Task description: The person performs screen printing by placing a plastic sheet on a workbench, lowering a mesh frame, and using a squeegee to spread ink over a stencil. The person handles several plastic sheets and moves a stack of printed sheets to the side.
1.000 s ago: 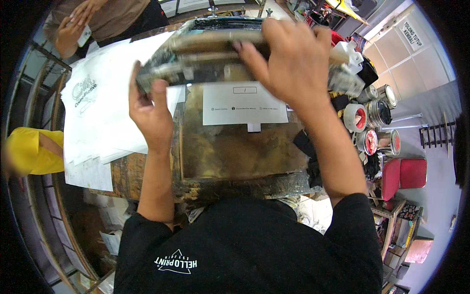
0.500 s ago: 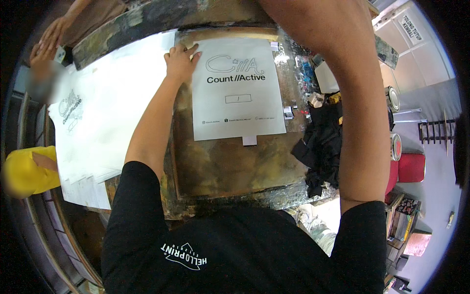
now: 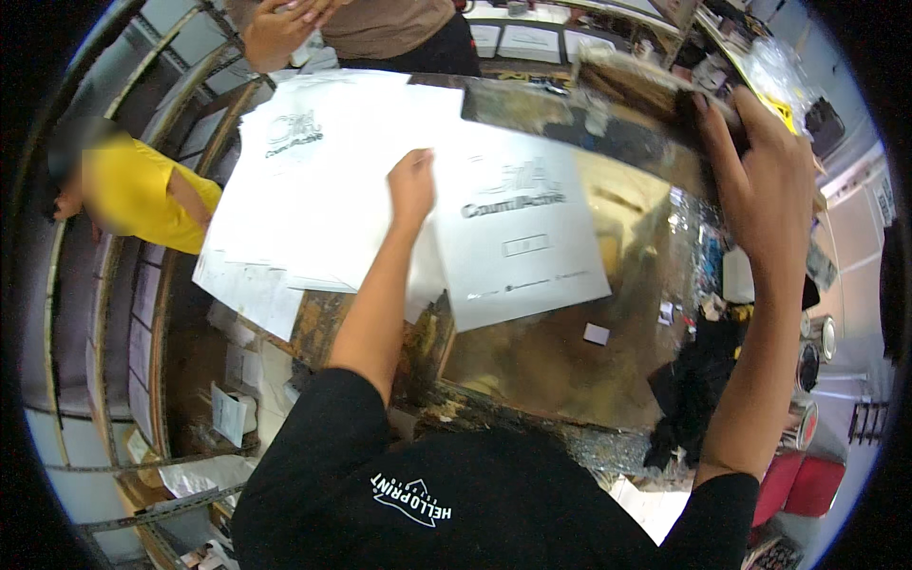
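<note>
— Fingers first: how do they sit?
— Left hand [image 3: 411, 185] rests closed-fingered on a white sheet [image 3: 518, 237] lying on the stained table [image 3: 570, 370]. Right hand [image 3: 760, 185] is clamped over the edge of a raised frame [image 3: 608, 114].
— And farther off?
— More sheets [image 3: 323, 180] to the left; another person's hand [image 3: 275, 33] beyond them.
</note>
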